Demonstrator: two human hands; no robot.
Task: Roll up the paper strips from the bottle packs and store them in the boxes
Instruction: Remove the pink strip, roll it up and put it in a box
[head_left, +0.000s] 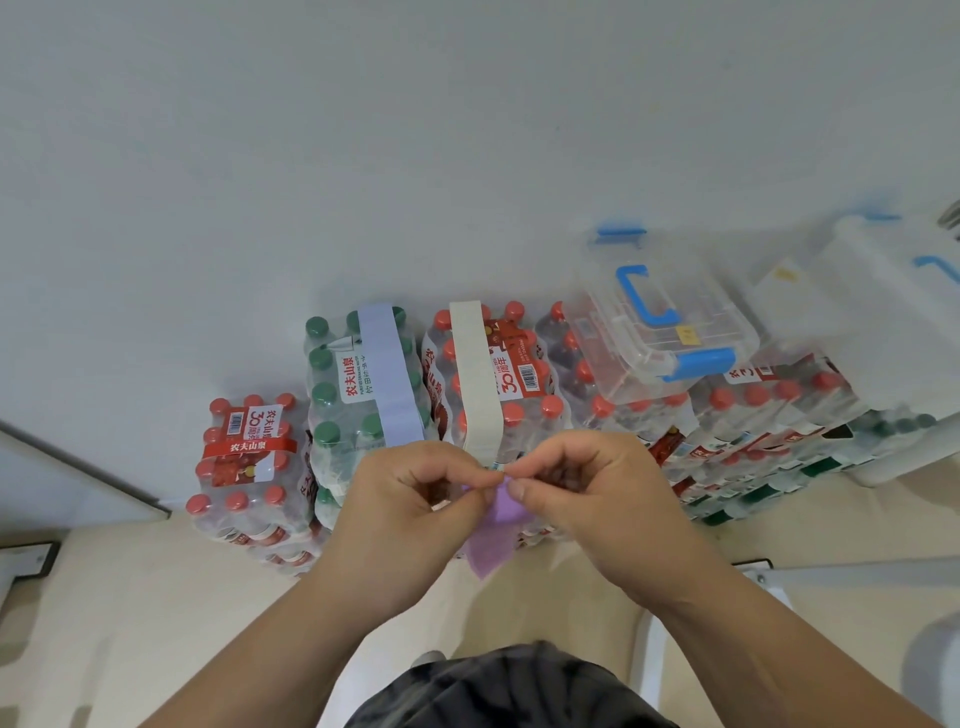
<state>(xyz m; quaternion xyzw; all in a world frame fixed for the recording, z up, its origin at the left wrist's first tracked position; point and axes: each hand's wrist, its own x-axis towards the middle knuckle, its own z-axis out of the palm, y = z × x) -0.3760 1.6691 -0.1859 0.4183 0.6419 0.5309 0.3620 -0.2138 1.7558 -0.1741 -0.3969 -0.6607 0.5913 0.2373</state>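
A purple paper strip (496, 535) hangs down between my hands in front of the bottle packs. My left hand (410, 499) and my right hand (587, 488) both pinch its top end with thumb and fingertips, close together. Behind them a pale blue strip (387, 374) lies over the green-capped pack (332, 395) and a cream strip (475, 374) lies over a red-capped pack (524, 384). A clear box with blue handle and latches (660, 322) rests, lid on, atop the packs to the right.
A lower red-capped pack (244, 462) stands at the left. More packs stack at the right, with a second clear box (883, 291) on top, blurred. A white wall rises behind. Beige floor lies below, with a white frame (769, 577) at the right.
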